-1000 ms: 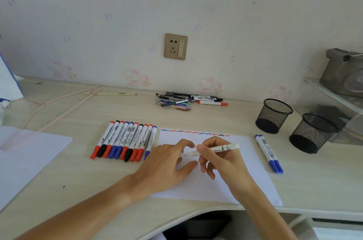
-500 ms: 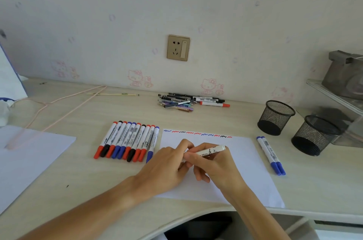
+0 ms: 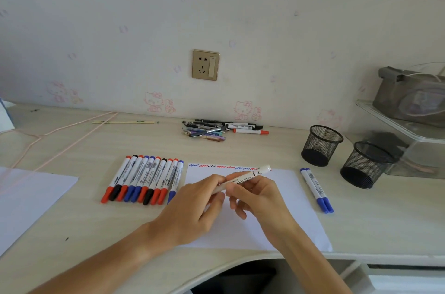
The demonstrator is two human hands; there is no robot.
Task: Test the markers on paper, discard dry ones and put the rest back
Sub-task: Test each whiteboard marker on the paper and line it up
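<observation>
Both hands grasp one slim white plastic marker (image 3: 243,179) at frame centre, above the white paper sheet (image 3: 284,197): left hand (image 3: 199,204) at its lower end, right hand (image 3: 255,195) mid-barrel. It looks light, stiff and smooth; the barrel is the place to hold it.

Both hands (image 3: 197,207) (image 3: 258,193) meet, fingers (image 3: 237,208) curled (forearms converging).

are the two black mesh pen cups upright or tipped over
Upright: both black mesh pen cups stand on their bases, open rims facing up.
</observation>
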